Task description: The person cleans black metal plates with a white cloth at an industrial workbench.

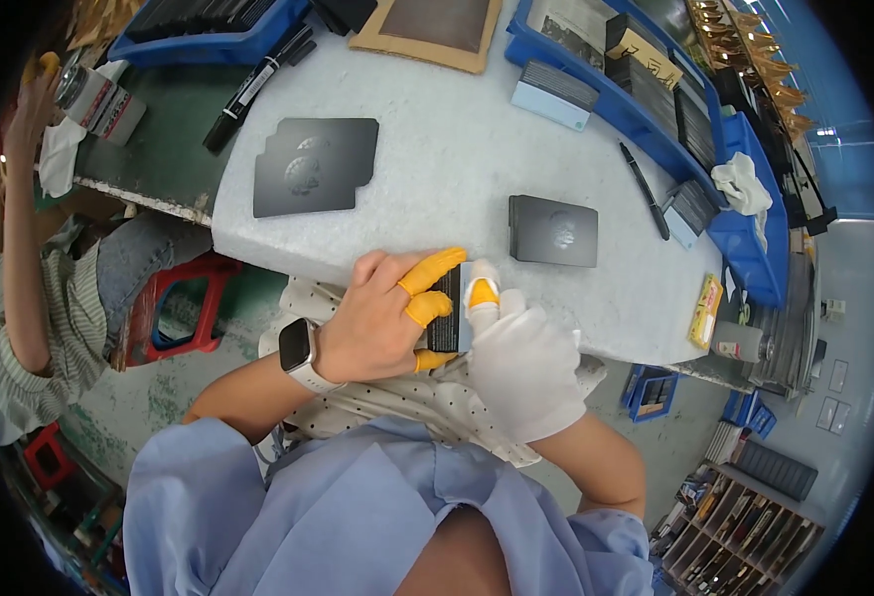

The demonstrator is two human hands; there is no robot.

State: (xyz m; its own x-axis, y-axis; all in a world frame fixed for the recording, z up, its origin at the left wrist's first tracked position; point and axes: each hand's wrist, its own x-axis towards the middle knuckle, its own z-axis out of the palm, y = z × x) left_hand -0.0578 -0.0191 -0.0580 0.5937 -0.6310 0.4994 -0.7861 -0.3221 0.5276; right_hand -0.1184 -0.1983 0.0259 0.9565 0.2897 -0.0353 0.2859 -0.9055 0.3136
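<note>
My left hand (382, 316), with yellow finger cots on several fingers and a watch on its wrist, grips a small stack of thin dark cards (443, 326) at the table's near edge. A light blue piece (465, 323) lies along the stack's right side. My right hand (524, 370), in a white glove with a yellow cot on one fingertip, closes against that side of the stack. Part of the stack is hidden by my fingers. Farther off, a neat pile of black cards (554, 231) lies to the right and overlapping black cards (316, 167) to the left.
The white table (437, 129) also bears a marker (258, 87), a black pen (646, 191), a yellow packet (705, 310) and card stacks (554, 94). Blue trays (646, 119) line the far right. Another person's arm (22, 228) is at left, near a red stool (184, 308).
</note>
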